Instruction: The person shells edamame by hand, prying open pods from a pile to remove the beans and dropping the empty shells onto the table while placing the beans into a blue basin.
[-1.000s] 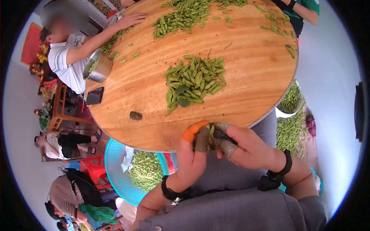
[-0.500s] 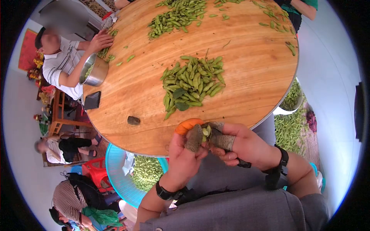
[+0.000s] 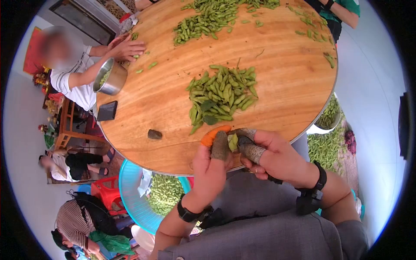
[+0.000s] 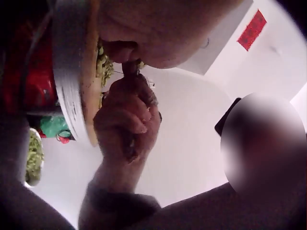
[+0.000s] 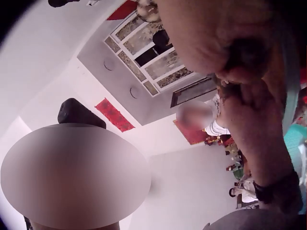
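Note:
At the table's near edge, my left hand (image 3: 209,167) pinches a green soybean pod (image 3: 233,142) between its thumb and an index finger in an orange cover. My right hand (image 3: 277,151) meets it from the other side, with covered thumb and fingers pinching the same pod. Grey-brown covers wrap both thumbs. Just beyond the hands lies a pile of soybean pods (image 3: 223,93) with a couple of dark leaves on it. In the left wrist view the right hand (image 4: 127,120) shows with curled fingers; the pod is mostly hidden there. Palm and fingers hide it in the right wrist view.
On the round wooden table (image 3: 164,86) lie a stubby brown-grey piece (image 3: 154,134), a dark phone (image 3: 107,111) and a metal pot (image 3: 111,77). Another person's hands (image 3: 128,48) work beside the pot. Below stand a blue basin (image 3: 132,190) of shelled beans and a white bucket (image 3: 323,129) of pods.
Both hands stay together at the table edge while the fingers shift around the pod; pale beans showed half a second ago. The person across drew a reaching arm back towards the pot.

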The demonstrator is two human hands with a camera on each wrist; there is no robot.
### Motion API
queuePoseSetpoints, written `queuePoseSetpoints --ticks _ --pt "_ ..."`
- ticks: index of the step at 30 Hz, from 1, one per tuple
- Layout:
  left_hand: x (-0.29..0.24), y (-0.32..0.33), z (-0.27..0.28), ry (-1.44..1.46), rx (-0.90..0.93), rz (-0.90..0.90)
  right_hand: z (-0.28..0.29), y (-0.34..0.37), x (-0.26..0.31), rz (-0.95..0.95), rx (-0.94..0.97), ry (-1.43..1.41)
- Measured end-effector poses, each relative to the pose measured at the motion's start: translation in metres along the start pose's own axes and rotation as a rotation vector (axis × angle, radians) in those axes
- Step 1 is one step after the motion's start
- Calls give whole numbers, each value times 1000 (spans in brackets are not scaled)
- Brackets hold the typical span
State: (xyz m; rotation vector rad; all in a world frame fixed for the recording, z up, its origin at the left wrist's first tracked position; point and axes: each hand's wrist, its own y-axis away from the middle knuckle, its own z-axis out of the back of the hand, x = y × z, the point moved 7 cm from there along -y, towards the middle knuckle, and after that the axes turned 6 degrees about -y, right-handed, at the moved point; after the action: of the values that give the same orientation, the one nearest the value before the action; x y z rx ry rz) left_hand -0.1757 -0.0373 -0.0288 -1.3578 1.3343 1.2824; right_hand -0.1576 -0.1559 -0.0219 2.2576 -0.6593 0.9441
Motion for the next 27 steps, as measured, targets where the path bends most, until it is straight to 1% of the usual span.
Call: queuePoseSetpoints --ticks 1,2,3,4,5,7,8,10,11,12,13,15,17,19,20,21,22,23,24,25,26,27 --pt "8 1 -1 324 28 89 -1 1 1 1 0 3" --pt "10 1 3 325 28 85 -3 3 3 1 -3 -43" --pt "14 2 3 374 62 123 -4 3 4 -1 -5 -88" --pt "15 2 2 423 96 161 -5 3 4 -1 -3 -84" --pt "12 5 -1 425 96 157 -5 4 4 8 -4 -64" --pt "-9 12 -15 -101 159 21 -7 5 3 14 -3 -39" --pt "-8 13 -14 -97 155 17 -9 7 2 10 -19 -48" --pt "-9 14 -11 -152 145 -94 -9 8 3 7 -31 -55" --pt "-8 14 -9 -152 145 -97 -10 9 4 -21 6 -88" --pt "-9 15 -6 -273 115 -144 -11 9 4 -50 42 -123" --pt "-11 15 -3 -393 86 -190 -12 10 8 -47 39 -123" --pt "-12 16 -2 -385 83 -209 -16 11 8 -107 64 -66" --pt "-14 17 -2 -378 78 -224 -15 10 6 -85 88 -28" --pt "7 18 -3 63 107 154 -15 9 2 -63 113 7" --pt "6 17 -3 61 110 158 -14 9 -4 -111 100 -132" --pt "8 17 -9 302 188 239 -14 9 -8 -158 87 -269" --pt "9 18 -16 544 263 318 -13 8 -8 -157 86 -269" --pt "9 16 -14 545 263 318 -12 7 -5 -108 94 -177" --pt "14 16 -14 622 268 389 -11 7 -1 -58 102 -84" --pt "18 16 -15 697 272 460 -11 7 1 -58 103 -84" --pt "17 16 -15 696 272 460 -6 6 5 -48 25 -22" --pt "15 16 -15 609 280 446 -1 6 8 -38 -53 41"
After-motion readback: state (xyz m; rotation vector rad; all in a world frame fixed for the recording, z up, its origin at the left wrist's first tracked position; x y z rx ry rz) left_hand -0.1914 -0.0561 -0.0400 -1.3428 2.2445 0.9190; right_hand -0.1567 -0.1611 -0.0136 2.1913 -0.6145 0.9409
